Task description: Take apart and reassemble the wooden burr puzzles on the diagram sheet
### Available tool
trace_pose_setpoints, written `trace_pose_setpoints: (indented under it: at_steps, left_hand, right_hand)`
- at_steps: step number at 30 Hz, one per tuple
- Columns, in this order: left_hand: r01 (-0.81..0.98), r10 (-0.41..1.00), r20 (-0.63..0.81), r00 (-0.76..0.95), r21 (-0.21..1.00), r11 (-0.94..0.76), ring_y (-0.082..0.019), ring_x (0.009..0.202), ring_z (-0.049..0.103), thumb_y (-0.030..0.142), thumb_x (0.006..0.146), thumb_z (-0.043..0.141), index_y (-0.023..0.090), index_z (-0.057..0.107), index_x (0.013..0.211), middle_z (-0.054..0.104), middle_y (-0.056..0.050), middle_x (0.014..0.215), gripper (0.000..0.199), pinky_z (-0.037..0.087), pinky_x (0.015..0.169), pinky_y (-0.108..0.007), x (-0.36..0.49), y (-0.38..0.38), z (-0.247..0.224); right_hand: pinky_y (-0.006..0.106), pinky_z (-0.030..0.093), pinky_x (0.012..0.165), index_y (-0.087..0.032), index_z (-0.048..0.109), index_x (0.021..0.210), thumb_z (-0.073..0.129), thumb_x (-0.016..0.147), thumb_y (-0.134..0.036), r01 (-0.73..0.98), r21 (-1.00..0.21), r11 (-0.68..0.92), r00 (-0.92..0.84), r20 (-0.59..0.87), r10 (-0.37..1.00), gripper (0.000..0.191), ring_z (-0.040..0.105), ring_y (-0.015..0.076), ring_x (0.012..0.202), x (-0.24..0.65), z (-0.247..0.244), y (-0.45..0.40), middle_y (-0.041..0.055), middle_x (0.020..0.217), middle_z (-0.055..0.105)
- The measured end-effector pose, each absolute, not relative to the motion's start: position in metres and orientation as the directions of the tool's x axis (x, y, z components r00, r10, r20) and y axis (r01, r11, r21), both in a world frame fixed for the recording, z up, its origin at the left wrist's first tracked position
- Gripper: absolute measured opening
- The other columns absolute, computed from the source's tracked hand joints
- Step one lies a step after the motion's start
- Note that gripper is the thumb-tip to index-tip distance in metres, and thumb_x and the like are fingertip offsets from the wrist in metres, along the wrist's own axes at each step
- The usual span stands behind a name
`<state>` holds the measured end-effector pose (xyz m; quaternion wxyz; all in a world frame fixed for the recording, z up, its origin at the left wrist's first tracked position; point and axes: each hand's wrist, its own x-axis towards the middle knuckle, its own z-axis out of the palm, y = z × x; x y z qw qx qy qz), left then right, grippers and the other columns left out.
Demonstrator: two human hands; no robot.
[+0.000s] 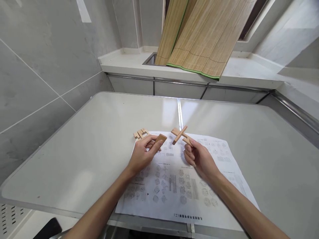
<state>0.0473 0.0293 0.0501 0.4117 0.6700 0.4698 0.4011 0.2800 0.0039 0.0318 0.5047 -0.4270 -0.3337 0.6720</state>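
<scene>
My left hand (145, 151) pinches a flat wooden puzzle piece (161, 137) between thumb and fingers, over the upper part of a printed sheet. Across from it, my right hand (199, 156) grips the end of two crossed wooden puzzle pieces (179, 134), one lying slantwise over a notched one. A short gap separates what the two hands hold. Just beyond my left hand, several notched wooden pieces (141, 133) lie together at the sheet's top left corner. My left fingers partly cover that piece's lower end.
The instruction sheet (171, 209) with small printed diagrams lies upside down to me on a white table (74, 159). A seam (179, 114) crosses the tabletop. Behind stand a counter (129, 63) and bamboo mats (204, 39). A black object (48, 229) is at the lower left.
</scene>
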Motion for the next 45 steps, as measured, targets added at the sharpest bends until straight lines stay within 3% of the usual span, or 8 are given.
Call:
trace_pose_setpoints:
  at_steps: [3,8,24,27,31,34,38,45]
  left_hand:
    - [0.547,0.912,0.301,0.278,0.731,-0.408,-0.022,0.085,0.071,0.044,0.102,0.067,0.02,0.076,0.109,0.078,-0.006,0.095,0.026,0.054,0.076,-0.033,0.045,0.03,0.041]
    - [0.661,0.83,0.364,0.421,0.503,-0.556,-0.024,0.086,0.069,0.04,0.104,0.063,0.02,0.075,0.11,0.079,-0.007,0.093,0.024,0.05,0.08,-0.037,0.045,0.029,0.034]
    - [0.759,0.774,0.486,0.406,0.293,-0.582,-0.026,0.094,0.061,0.033,0.103,0.066,0.019,0.076,0.095,0.07,-0.007,0.093,0.019,0.05,0.085,-0.04,0.044,0.034,0.022]
    - [0.722,0.781,0.5,0.373,0.372,-0.583,-0.027,0.101,0.061,0.029,0.104,0.061,0.018,0.072,0.104,0.071,-0.008,0.1,0.015,0.05,0.09,-0.042,0.045,0.033,0.026]
    - [0.535,0.883,0.4,0.246,0.703,-0.467,-0.024,0.107,0.063,0.032,0.112,0.043,0.021,0.066,0.119,0.07,-0.009,0.115,0.027,0.051,0.099,-0.042,0.047,0.028,0.038]
    - [0.337,0.907,0.259,0.333,0.865,-0.371,-0.029,0.122,0.061,0.052,0.099,0.067,0.025,0.055,0.144,0.062,-0.013,0.143,0.054,0.053,0.104,-0.044,0.045,0.026,0.044]
    - [0.155,0.819,0.254,0.515,0.912,-0.38,-0.039,0.149,0.046,0.052,0.065,0.1,0.029,0.035,0.161,0.044,-0.017,0.165,0.118,0.045,0.118,-0.051,0.046,0.024,0.047]
    - [0.138,0.786,0.257,0.562,0.908,-0.396,-0.035,0.133,0.062,0.043,0.064,0.101,0.027,0.051,0.15,0.064,-0.015,0.146,0.101,0.052,0.113,-0.05,0.049,0.022,0.048]
  right_hand:
    - [0.028,0.025,0.045,-0.021,0.054,0.066,0.064,0.098,-0.052,-0.385,-0.886,-0.257,-0.103,-0.235,0.966,0.046,0.033,0.0098,0.043,0.281,0.031,0.004,-0.0058,0.054,0.036]
    - [0.028,0.025,0.046,-0.021,0.054,0.066,0.064,0.098,-0.053,-0.388,-0.887,-0.25,-0.108,-0.226,0.968,0.046,0.033,0.0098,0.044,0.28,0.029,0.004,-0.0056,0.054,0.037]
    - [0.029,0.032,0.049,-0.022,0.052,0.06,0.059,0.101,-0.054,-0.284,-0.93,-0.233,-0.343,-0.128,0.931,0.053,0.038,0.0112,0.043,0.276,0.035,-0.004,-0.0043,0.05,0.042]
    - [0.03,0.03,0.048,-0.022,0.051,0.059,0.058,0.102,-0.053,-0.277,-0.931,-0.238,-0.38,-0.121,0.917,0.053,0.036,0.011,0.042,0.278,0.034,-0.004,-0.0046,0.049,0.041]
    - [0.029,0.028,0.047,-0.023,0.048,0.058,0.058,0.101,-0.051,-0.284,-0.925,-0.252,-0.394,-0.127,0.91,0.053,0.031,0.01,0.04,0.279,0.032,-0.004,-0.0064,0.046,0.036]
    - [0.028,0.025,0.045,-0.023,0.046,0.058,0.058,0.101,-0.05,-0.304,-0.915,-0.265,-0.404,-0.128,0.906,0.052,0.028,0.0092,0.038,0.28,0.031,-0.003,-0.0076,0.045,0.034]
    - [0.027,0.022,0.043,-0.023,0.044,0.056,0.058,0.101,-0.049,-0.299,-0.913,-0.278,-0.446,-0.124,0.886,0.054,0.026,0.0083,0.037,0.28,0.03,-0.003,-0.0085,0.043,0.031]
    - [0.027,0.022,0.043,-0.023,0.043,0.053,0.057,0.101,-0.047,-0.269,-0.912,-0.31,-0.49,-0.148,0.859,0.055,0.026,0.0079,0.036,0.278,0.031,-0.005,-0.0085,0.041,0.031]
